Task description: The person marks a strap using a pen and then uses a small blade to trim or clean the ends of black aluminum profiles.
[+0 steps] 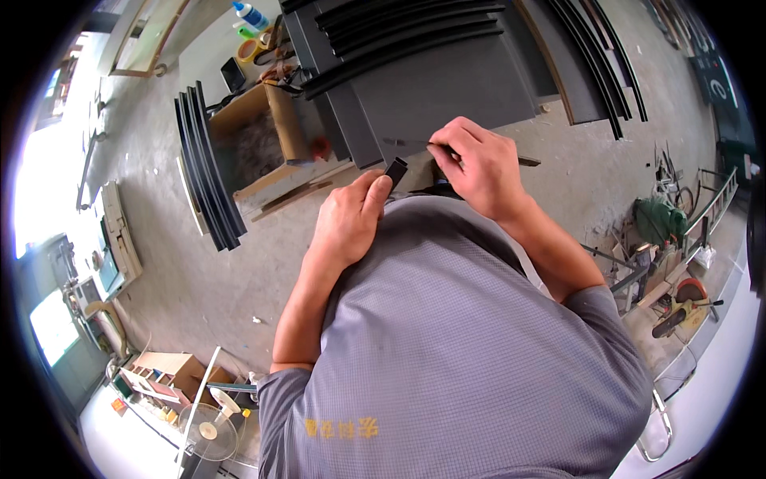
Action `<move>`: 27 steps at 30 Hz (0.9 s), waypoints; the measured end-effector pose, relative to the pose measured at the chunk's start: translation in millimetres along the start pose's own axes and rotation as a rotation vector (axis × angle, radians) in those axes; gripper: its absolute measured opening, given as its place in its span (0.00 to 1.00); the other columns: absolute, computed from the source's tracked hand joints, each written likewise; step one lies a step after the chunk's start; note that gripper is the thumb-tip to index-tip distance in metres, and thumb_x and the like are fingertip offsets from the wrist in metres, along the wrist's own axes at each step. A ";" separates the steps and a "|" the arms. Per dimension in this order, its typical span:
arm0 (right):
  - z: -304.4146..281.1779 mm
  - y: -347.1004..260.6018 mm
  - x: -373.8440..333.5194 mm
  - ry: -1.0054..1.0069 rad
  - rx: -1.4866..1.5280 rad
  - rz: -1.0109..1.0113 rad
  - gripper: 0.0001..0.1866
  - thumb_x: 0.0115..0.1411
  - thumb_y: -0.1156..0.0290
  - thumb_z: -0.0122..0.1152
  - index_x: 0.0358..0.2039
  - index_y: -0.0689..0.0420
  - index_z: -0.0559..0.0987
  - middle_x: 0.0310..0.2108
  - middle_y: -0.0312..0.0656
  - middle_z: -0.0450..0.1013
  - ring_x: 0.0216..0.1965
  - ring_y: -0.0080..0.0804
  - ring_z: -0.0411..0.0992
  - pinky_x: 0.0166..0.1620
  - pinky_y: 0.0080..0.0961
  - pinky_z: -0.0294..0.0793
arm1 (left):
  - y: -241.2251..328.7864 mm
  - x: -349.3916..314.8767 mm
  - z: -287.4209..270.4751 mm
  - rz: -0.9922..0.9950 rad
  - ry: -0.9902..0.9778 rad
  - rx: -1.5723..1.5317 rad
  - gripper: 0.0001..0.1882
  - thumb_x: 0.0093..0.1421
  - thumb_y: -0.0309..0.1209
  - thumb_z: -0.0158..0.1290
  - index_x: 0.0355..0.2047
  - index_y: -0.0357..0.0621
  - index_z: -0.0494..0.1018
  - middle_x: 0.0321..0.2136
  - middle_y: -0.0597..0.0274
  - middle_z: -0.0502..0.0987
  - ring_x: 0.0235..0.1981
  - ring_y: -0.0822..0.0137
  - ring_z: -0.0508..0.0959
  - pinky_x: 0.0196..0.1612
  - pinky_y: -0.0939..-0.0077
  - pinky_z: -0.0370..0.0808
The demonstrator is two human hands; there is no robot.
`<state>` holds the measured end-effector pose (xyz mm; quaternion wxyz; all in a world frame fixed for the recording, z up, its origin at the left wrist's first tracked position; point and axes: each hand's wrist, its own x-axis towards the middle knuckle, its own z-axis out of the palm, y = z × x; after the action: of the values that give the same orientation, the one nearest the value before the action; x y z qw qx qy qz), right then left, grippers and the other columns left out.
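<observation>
My left hand (349, 219) is closed round a black hollow profile (396, 169), its open end pointing up past the thumb. The rest of the profile is hidden behind the hand and my grey shirt. To the right, my right hand (483, 172) pinches a thin, dark, blade-like tool (405, 142) between thumb and fingers. Its slim tip points left, a little above the profile's end and apart from it. What kind of tool it is cannot be made out. Both hands are in front of my body, at the near edge of a dark grey panel (447, 88).
Long black strips (407, 38) lie across the panel. More black strips stand out at the left (209, 172) and right (594, 68). An open cardboard box (286, 120) is left of the panel, with a tape roll (249, 51) and a blue bottle (252, 16) beyond it.
</observation>
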<state>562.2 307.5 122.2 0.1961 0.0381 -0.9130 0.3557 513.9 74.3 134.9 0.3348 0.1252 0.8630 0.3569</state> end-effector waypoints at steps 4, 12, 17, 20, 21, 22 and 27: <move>1.0 -10.8 0.0 -0.006 0.046 -0.163 0.07 0.59 0.76 0.72 0.34 0.54 0.80 0.31 0.38 0.77 0.31 0.41 0.80 0.32 0.34 0.78 | -1.5 3.3 -2.4 0.060 0.018 -0.027 0.27 0.79 0.51 0.42 0.39 0.38 0.75 0.24 0.58 0.78 0.24 0.64 0.78 0.35 0.65 0.75; 4.9 0.8 3.8 -0.051 0.196 -0.003 0.07 0.58 0.82 0.70 0.36 0.59 0.81 0.32 0.41 0.78 0.30 0.39 0.78 0.33 0.31 0.77 | 0.5 -1.1 -7.9 0.095 -0.010 0.005 0.26 0.75 0.51 0.52 0.58 0.41 0.77 0.30 0.46 0.83 0.37 0.43 0.84 0.43 0.54 0.79; -6.1 6.6 3.5 -0.189 0.615 0.409 0.04 0.67 0.77 0.68 0.40 0.61 0.81 0.32 0.35 0.77 0.32 0.21 0.75 0.37 0.22 0.75 | 5.1 -6.3 -14.8 0.218 0.024 -0.055 0.29 0.70 0.51 0.59 0.58 0.37 0.75 0.34 0.42 0.84 0.38 0.42 0.84 0.44 0.59 0.79; -12.4 -8.6 5.9 -0.289 0.802 0.434 0.02 0.70 0.80 0.65 0.40 0.60 0.80 0.30 0.29 0.73 0.31 0.13 0.69 0.35 0.17 0.69 | 5.1 -8.3 -14.1 0.220 0.024 -0.117 0.28 0.70 0.50 0.59 0.55 0.36 0.76 0.33 0.42 0.83 0.36 0.43 0.84 0.43 0.60 0.78; -13.2 -10.7 4.8 -0.293 0.796 0.409 0.02 0.71 0.80 0.65 0.41 0.59 0.79 0.30 0.29 0.73 0.30 0.13 0.68 0.35 0.16 0.69 | 5.1 -8.2 -13.6 0.222 0.028 -0.134 0.27 0.70 0.49 0.58 0.54 0.35 0.76 0.32 0.43 0.83 0.35 0.43 0.83 0.43 0.60 0.78; -12.9 -13.8 2.4 -0.298 0.794 0.390 0.03 0.71 0.80 0.64 0.41 0.59 0.79 0.30 0.28 0.72 0.30 0.12 0.68 0.34 0.16 0.68 | 4.3 -9.8 -13.6 0.218 0.028 -0.149 0.27 0.71 0.49 0.58 0.53 0.35 0.77 0.32 0.43 0.82 0.34 0.44 0.83 0.42 0.61 0.78; -7.6 -16.9 0.4 -0.232 0.681 0.253 0.04 0.68 0.80 0.68 0.41 0.63 0.81 0.33 0.37 0.79 0.35 0.22 0.77 0.39 0.23 0.78 | -0.7 -7.6 -12.7 0.230 0.043 -0.082 0.26 0.71 0.49 0.55 0.50 0.33 0.77 0.28 0.44 0.81 0.32 0.44 0.83 0.40 0.60 0.78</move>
<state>567.9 300.1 138.2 0.0220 0.0283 -0.7562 0.6533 511.0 63.6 144.8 0.2780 0.2019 0.8346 0.4306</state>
